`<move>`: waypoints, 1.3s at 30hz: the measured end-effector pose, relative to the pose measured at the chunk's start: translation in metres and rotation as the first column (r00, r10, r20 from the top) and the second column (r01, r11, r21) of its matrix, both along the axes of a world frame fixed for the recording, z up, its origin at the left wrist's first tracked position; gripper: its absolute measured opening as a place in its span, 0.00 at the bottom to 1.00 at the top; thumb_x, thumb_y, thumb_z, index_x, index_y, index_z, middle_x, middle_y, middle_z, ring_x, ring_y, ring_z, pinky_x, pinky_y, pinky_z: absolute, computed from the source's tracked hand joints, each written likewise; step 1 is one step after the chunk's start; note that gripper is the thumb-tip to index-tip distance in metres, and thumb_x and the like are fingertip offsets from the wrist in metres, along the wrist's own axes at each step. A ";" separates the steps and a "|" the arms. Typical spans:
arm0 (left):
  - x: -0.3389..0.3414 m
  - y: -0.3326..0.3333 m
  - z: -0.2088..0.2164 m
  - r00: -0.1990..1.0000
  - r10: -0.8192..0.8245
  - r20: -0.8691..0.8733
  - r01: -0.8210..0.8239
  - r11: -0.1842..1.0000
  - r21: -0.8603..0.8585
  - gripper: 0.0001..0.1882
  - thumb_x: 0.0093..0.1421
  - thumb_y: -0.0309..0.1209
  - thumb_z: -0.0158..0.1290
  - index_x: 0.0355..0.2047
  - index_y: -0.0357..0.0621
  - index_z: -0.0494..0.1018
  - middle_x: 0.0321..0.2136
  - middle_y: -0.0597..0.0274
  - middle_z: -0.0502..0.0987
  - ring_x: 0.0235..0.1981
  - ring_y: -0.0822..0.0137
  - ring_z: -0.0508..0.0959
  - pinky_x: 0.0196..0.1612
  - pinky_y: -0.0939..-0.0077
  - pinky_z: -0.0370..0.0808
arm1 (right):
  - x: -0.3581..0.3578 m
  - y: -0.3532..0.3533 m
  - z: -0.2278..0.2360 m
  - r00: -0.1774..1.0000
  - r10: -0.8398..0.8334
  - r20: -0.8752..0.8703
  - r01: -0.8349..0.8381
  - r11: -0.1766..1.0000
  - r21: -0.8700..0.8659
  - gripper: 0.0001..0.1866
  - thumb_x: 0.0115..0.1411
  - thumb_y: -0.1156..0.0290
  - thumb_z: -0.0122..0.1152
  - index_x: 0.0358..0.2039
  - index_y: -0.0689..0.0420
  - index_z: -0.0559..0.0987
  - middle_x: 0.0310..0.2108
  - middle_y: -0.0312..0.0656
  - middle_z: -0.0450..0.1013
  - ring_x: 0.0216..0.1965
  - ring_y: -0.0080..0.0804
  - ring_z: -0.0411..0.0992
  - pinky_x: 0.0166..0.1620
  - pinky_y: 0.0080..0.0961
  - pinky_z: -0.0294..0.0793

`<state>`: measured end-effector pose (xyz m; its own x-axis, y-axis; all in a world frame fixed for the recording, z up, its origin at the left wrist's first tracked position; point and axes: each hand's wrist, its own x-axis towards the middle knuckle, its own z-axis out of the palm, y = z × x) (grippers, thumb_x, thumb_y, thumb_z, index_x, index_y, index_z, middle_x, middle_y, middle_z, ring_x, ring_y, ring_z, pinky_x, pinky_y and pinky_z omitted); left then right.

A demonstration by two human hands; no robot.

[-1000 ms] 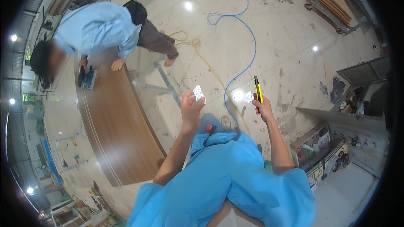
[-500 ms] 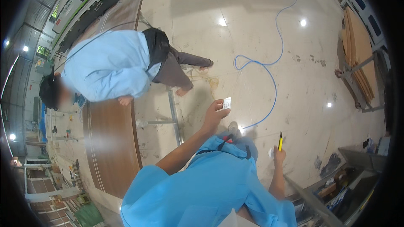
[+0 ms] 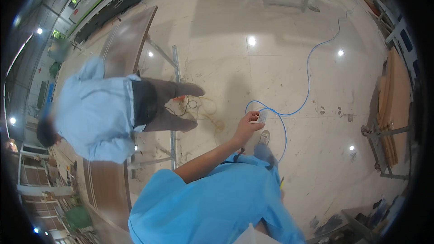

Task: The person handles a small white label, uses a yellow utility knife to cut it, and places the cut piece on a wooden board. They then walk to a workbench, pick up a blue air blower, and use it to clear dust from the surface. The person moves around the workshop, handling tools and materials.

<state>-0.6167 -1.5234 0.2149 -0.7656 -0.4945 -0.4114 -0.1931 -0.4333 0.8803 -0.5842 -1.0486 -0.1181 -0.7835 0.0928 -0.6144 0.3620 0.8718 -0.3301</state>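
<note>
My left hand (image 3: 249, 126) is held out in front of my body, closed on a small whitish paper slip (image 3: 261, 117) with faint print. Thumb and fingers pinch its edge. My right hand is almost wholly hidden behind my blue sleeve at the lower right. Beside that sleeve sticks out part of a slim yellow tool (image 3: 282, 183); half a second ago it showed as a pen-like thing with a dark tip in that hand. Whether it is a marker or a cutter I cannot tell.
On the left a co-worker (image 3: 97, 110) stands at a long brown panel (image 3: 108, 185) on a metal frame (image 3: 174, 77). A blue hose (image 3: 308, 77) loops across the floor near my foot (image 3: 265, 136). A rack with brown boards (image 3: 394, 108) stands right; a machine (image 3: 104, 4) far left.
My view has shifted, and one foot now shows ahead. My right hand has dropped back behind my sleeve. The co-worker has turned toward the panel. My left hand keeps the slip.
</note>
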 end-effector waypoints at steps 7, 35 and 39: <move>-0.091 -0.090 0.018 0.971 0.229 -0.073 -0.232 0.972 -0.039 0.26 0.58 0.23 0.61 0.56 0.40 0.69 0.48 0.58 0.75 0.47 0.68 0.76 0.51 0.72 0.73 | -0.319 -0.149 0.088 0.952 -0.301 -0.056 0.249 0.867 -0.432 0.10 0.61 0.68 0.59 0.34 0.62 0.70 0.17 0.44 0.72 0.11 0.29 0.66 0.12 0.27 0.63; -0.133 -0.602 -0.013 0.446 0.895 0.015 -0.893 0.446 -0.067 0.18 0.60 0.21 0.59 0.50 0.43 0.73 0.46 0.66 0.76 0.45 0.76 0.75 0.49 0.77 0.71 | -0.407 -1.260 0.282 0.705 0.709 -0.016 -0.301 0.279 -0.912 0.17 0.68 0.53 0.57 0.41 0.55 0.71 0.17 0.30 0.62 0.12 0.15 0.57 0.15 0.17 0.55; -0.151 -0.653 -0.031 0.258 0.960 0.111 -0.966 0.254 0.049 0.18 0.60 0.22 0.59 0.51 0.44 0.73 0.44 0.67 0.76 0.41 0.76 0.76 0.41 0.78 0.74 | -0.363 -1.407 0.302 0.469 0.880 0.073 -0.236 0.205 -0.950 0.16 0.69 0.54 0.56 0.40 0.55 0.73 0.19 0.28 0.60 0.13 0.13 0.54 0.16 0.16 0.53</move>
